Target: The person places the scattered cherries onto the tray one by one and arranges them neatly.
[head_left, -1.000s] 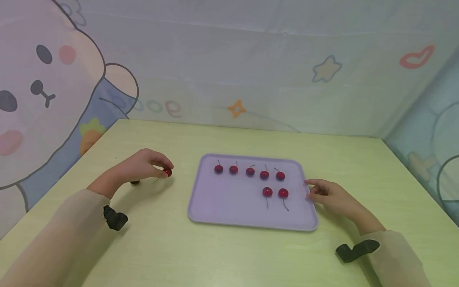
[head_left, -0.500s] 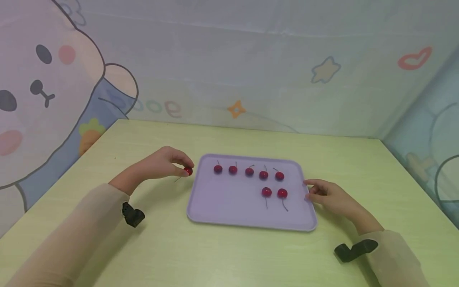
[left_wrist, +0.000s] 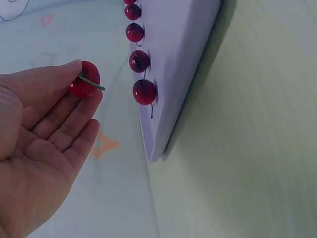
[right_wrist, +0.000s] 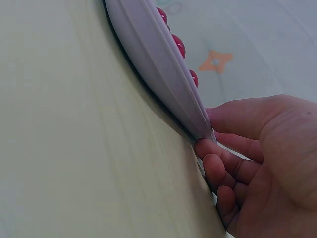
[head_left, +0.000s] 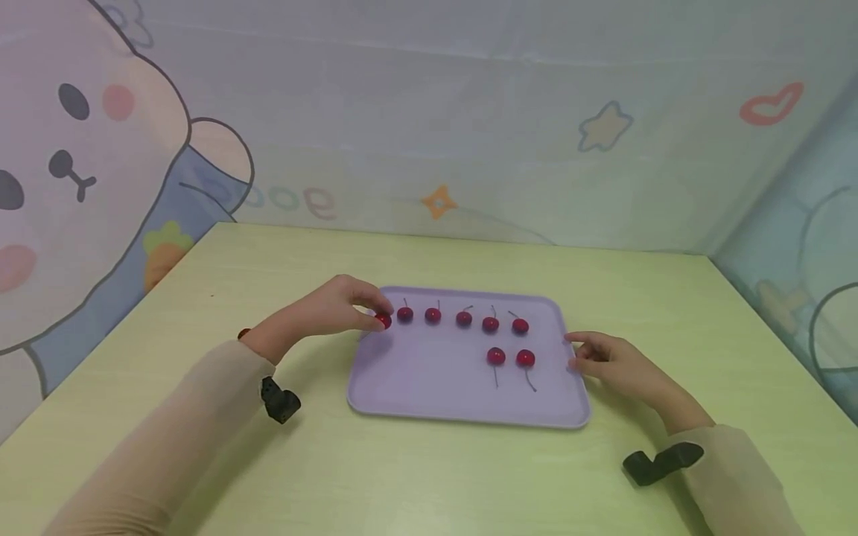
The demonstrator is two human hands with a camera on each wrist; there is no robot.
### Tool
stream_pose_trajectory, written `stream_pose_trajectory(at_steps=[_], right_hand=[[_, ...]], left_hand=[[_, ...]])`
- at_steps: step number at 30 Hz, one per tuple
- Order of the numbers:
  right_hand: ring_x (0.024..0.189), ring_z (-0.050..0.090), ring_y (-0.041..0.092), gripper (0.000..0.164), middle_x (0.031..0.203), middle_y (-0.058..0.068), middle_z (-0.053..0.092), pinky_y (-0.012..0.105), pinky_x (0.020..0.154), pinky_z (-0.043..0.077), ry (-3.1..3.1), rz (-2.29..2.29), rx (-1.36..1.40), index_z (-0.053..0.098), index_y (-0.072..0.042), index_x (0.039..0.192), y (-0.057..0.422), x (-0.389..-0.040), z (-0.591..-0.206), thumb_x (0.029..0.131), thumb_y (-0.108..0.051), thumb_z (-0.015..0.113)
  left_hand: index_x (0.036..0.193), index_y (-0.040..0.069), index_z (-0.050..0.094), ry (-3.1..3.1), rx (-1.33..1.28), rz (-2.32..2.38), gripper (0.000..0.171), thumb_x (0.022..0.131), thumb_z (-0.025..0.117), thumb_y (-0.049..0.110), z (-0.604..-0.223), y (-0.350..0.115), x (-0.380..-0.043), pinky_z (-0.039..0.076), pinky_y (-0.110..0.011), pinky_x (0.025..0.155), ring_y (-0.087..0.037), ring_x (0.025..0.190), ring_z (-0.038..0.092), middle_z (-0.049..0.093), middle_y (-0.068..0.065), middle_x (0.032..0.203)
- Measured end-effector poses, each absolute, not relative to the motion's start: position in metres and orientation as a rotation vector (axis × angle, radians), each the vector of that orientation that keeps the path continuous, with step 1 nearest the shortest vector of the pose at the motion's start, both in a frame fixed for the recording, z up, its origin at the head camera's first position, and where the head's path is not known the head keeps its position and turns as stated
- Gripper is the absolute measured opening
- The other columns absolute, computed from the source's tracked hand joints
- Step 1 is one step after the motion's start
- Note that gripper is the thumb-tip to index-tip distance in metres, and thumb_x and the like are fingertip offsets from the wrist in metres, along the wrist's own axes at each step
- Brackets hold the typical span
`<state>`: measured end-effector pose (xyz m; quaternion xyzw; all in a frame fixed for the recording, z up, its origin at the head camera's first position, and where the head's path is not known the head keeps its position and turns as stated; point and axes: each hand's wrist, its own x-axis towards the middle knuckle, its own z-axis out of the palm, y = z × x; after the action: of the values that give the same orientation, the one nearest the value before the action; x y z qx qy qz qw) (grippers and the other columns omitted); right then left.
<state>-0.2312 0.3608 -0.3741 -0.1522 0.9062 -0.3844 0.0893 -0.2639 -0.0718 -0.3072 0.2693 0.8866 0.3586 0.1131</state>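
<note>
My left hand (head_left: 333,307) pinches a red cherry (left_wrist: 85,79) between thumb and fingers, above the tray's far left corner in the head view. Its green stem points away from the palm in the left wrist view. The lilac tray (head_left: 429,387) lies on the table. Several cherries (head_left: 433,316) form a back row on it, stems pointing away. Two more cherries (head_left: 496,356) lie in front at the right, stems toward me. At the tray's right rim, my right hand (head_left: 620,365) grips the edge (right_wrist: 203,126) with thumb and fingers.
Another cherry (head_left: 244,333) shows partly behind my left wrist on the pale yellow-green table (head_left: 429,484). A printed cloth (head_left: 375,112) hangs behind the table's back edge. Black wrist cameras sit on both sleeves.
My left hand has carried the cherry rightward, from the table left of the tray to over its far left corner. My right hand has stayed at the tray's rim.
</note>
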Motion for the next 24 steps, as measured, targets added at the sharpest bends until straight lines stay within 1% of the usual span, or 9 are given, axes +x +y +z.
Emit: stream_pose_trajectory(at_steps=[4, 6, 8, 11, 16, 18, 21, 24], right_hand=[[0.079, 0.047, 0.015, 0.05, 0.095, 0.007, 0.059, 0.022, 0.062, 0.04, 2.698, -1.136, -0.452, 0.048, 0.006, 0.136, 0.361, -0.232, -0.374, 0.093, -0.015, 0.063], [0.079, 0.047, 0.014, 0.05, 0.094, 0.007, 0.058, 0.022, 0.062, 0.04, 2.696, -1.138, -0.456, 0.048, 0.006, 0.135, 0.361, -0.231, -0.374, 0.093, -0.015, 0.063], [0.079, 0.047, 0.014, 0.05, 0.094, 0.007, 0.059, 0.022, 0.063, 0.04, 2.693, -1.146, -0.46, 0.048, 0.006, 0.135, 0.361, -0.231, -0.373, 0.093, -0.015, 0.063], [0.079, 0.047, 0.015, 0.05, 0.094, 0.007, 0.058, 0.022, 0.063, 0.04, 2.689, -1.15, -0.459, 0.048, 0.006, 0.135, 0.36, -0.231, -0.373, 0.093, -0.015, 0.063], [0.081, 0.048, 0.016, 0.051, 0.095, 0.007, 0.058, 0.022, 0.063, 0.04, 2.684, -1.15, -0.445, 0.048, 0.006, 0.136, 0.36, -0.231, -0.373, 0.093, -0.016, 0.063], [0.081, 0.048, 0.016, 0.051, 0.095, 0.007, 0.058, 0.022, 0.064, 0.04, 2.685, -1.146, -0.442, 0.048, 0.005, 0.136, 0.36, -0.231, -0.373, 0.093, -0.016, 0.063], [0.081, 0.048, 0.016, 0.051, 0.095, 0.007, 0.058, 0.022, 0.064, 0.04, 2.688, -1.14, -0.441, 0.048, 0.005, 0.136, 0.36, -0.232, -0.373, 0.093, -0.016, 0.063], [0.082, 0.047, 0.016, 0.051, 0.095, 0.007, 0.058, 0.022, 0.063, 0.04, 2.687, -1.137, -0.441, 0.048, 0.005, 0.136, 0.361, -0.232, -0.374, 0.093, -0.016, 0.063]], left_hand=[[0.107, 0.001, 0.072, 2.581, 0.792, 1.085, 0.025, 0.083, 0.071, 0.008, -0.308, -0.061, -0.264, 0.047, -0.043, 0.097, -0.023, 0.108, 0.062, 0.071, -0.006, 0.106], [0.106, 0.003, 0.072, 2.579, 0.8, 1.083, 0.024, 0.083, 0.071, 0.008, -0.309, -0.056, -0.265, 0.048, -0.039, 0.095, -0.021, 0.107, 0.063, 0.071, -0.004, 0.105], [0.106, 0.003, 0.072, 2.577, 0.826, 1.075, 0.024, 0.083, 0.071, 0.008, -0.309, -0.051, -0.266, 0.048, -0.039, 0.095, -0.02, 0.106, 0.063, 0.071, -0.004, 0.104], [0.106, 0.002, 0.072, 2.587, 0.868, 1.058, 0.023, 0.084, 0.07, 0.008, -0.308, -0.045, -0.265, 0.047, -0.041, 0.094, -0.02, 0.103, 0.063, 0.071, -0.003, 0.101], [0.106, 0.001, 0.072, 2.577, 0.875, 1.086, 0.024, 0.083, 0.07, 0.007, -0.308, -0.034, -0.264, 0.045, -0.045, 0.097, -0.019, 0.097, 0.063, 0.071, -0.004, 0.099], [0.105, 0.002, 0.072, 2.571, 0.874, 1.094, 0.023, 0.083, 0.071, 0.008, -0.309, -0.03, -0.265, 0.046, -0.042, 0.095, -0.017, 0.094, 0.063, 0.071, -0.002, 0.097], [0.103, 0.003, 0.074, 2.57, 0.873, 1.101, 0.022, 0.082, 0.072, 0.009, -0.31, -0.023, -0.265, 0.048, -0.036, 0.088, -0.015, 0.09, 0.062, 0.072, -0.001, 0.096], [0.102, 0.004, 0.074, 2.556, 0.857, 1.12, 0.02, 0.082, 0.073, 0.007, -0.312, -0.016, -0.266, 0.049, -0.031, 0.086, -0.015, 0.092, 0.062, 0.072, -0.002, 0.097]])
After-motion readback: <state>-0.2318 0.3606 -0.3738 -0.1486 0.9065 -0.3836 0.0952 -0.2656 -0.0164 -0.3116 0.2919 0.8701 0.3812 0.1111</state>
